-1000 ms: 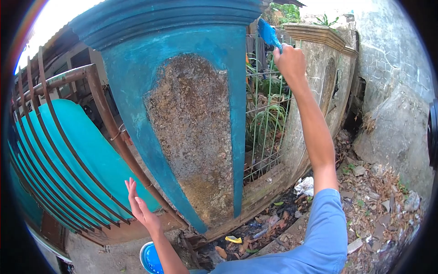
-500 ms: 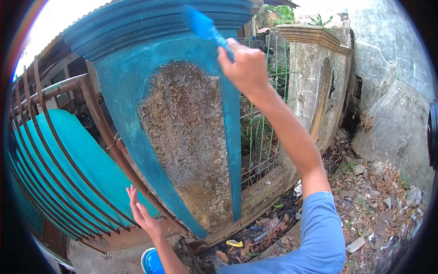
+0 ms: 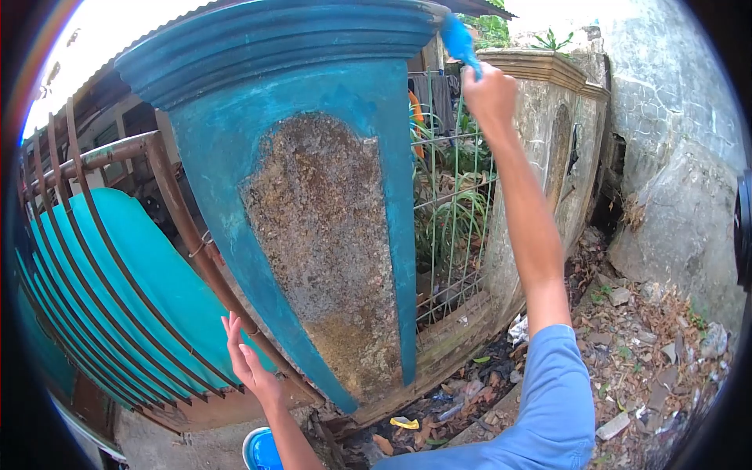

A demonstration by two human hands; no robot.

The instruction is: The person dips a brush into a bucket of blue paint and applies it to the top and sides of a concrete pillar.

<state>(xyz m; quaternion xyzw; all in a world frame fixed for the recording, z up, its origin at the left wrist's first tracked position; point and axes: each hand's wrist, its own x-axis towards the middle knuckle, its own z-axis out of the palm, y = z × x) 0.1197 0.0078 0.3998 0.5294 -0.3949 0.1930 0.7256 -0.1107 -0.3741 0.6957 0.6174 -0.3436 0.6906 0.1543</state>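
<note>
While my right hand point(image 3: 490, 95) grips the blue paintbrush point(image 3: 457, 39), its bristles lie above my fingers at the right edge of the capped pillar point(image 3: 298, 78); open air fronts the wire fence point(image 3: 450, 196) below, and my left hand point(image 3: 252, 366), fingers spread, holds nothing beside the rusty gate point(image 3: 117, 258).
</note>
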